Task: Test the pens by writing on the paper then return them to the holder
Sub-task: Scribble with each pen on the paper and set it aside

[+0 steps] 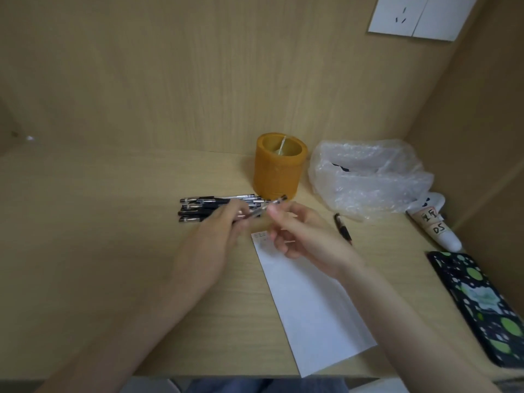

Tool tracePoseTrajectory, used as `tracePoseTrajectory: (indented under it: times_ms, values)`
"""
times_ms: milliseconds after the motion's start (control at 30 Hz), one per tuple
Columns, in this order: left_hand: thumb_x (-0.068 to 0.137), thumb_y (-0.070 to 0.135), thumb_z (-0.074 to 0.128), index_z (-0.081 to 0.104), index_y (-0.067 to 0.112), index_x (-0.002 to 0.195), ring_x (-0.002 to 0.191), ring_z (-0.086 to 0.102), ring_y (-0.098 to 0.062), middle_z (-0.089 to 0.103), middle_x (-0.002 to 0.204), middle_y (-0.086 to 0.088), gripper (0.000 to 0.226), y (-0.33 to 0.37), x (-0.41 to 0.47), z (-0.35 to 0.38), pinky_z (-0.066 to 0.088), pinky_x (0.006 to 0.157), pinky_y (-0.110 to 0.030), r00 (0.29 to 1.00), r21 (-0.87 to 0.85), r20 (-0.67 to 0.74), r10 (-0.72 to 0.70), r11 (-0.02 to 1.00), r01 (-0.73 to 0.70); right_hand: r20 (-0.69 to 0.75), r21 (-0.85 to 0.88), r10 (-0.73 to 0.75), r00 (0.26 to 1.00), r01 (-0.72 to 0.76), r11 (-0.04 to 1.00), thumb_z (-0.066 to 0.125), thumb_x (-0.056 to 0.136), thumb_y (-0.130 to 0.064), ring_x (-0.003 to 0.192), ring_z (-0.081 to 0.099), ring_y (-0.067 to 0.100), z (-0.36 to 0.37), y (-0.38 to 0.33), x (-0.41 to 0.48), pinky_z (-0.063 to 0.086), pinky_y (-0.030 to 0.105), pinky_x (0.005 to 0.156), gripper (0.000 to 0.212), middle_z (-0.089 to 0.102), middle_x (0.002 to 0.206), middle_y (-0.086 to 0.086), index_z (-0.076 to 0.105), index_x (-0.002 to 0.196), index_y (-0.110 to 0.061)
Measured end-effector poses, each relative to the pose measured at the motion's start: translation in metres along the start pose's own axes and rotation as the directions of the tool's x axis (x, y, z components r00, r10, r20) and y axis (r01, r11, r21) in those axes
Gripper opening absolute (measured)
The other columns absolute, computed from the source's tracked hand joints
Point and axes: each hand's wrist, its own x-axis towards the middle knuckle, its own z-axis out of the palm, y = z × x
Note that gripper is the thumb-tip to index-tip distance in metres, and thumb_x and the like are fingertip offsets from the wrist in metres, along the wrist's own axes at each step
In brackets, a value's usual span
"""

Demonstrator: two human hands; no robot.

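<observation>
A single head-worn wide-angle camera looks forward and steeply down onto a wooden desk [99, 222] set in a panelled alcove, close enough that both forearms enter from the bottom edge. The back panel [198, 66] fills the upper half, and a side panel [487, 123] with a socket plate [419, 15] closes the right.

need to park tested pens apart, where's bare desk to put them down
Bare desk left of the pen pile, and in front of it beside the paper. Crowded on the right: bag, loose pen, tube, phone.
</observation>
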Motion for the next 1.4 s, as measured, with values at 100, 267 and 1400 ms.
tracePoseTrajectory:
  times_ms: [100, 267, 1400]
  values:
    - [0.095, 0.028, 0.044, 0.049, 0.024, 0.108, 0.082, 0.059, -0.004, 0.064, 0.090, 0.011, 0.015, 0.009, -0.007, 0.010, 0.045, 0.072, -0.030, 0.996, -0.125, 0.049, 0.072, 0.990, -0.066, -0.039, 0.023, -0.212, 0.976, 0.213, 0.977, 0.058, 0.093, -0.018, 0.042, 0.041, 0.012, 0.014, 0.009, 0.005, 0.030, 0.021, 0.040, 0.018, 0.052, 0.056, 0.004, 0.059, 0.083, -0.004]
    - [0.097, 0.028, 0.038, 0.048, 0.023, 0.087, 0.064, 0.049, -0.005, 0.053, 0.069, 0.011, 0.015, 0.003, -0.008, 0.014, 0.030, 0.059, -0.025, 0.990, -0.076, 0.135, -0.033, 0.996, 0.043, -0.089, -0.028, -0.268, 0.959, 0.266, 0.964, 0.054, 0.096, -0.014, 0.036, 0.041, 0.009, 0.010, 0.017, 0.007, 0.032, 0.018, 0.039, 0.031, 0.052, 0.045, -0.001, 0.056, 0.068, -0.002]
    - [0.080, 0.062, 0.028, 0.066, 0.042, 0.107, 0.106, 0.050, 0.009, 0.053, 0.122, 0.033, 0.051, -0.020, -0.028, 0.031, 0.048, 0.082, -0.019, 0.938, 0.045, 0.320, 0.134, 0.987, -0.156, -0.359, 0.143, -0.064, 0.931, 0.123, 0.982, 0.034, 0.097, -0.021, 0.041, 0.052, 0.021, -0.007, 0.031, 0.021, 0.028, 0.025, 0.042, 0.041, 0.053, 0.045, 0.014, 0.068, 0.086, -0.002]
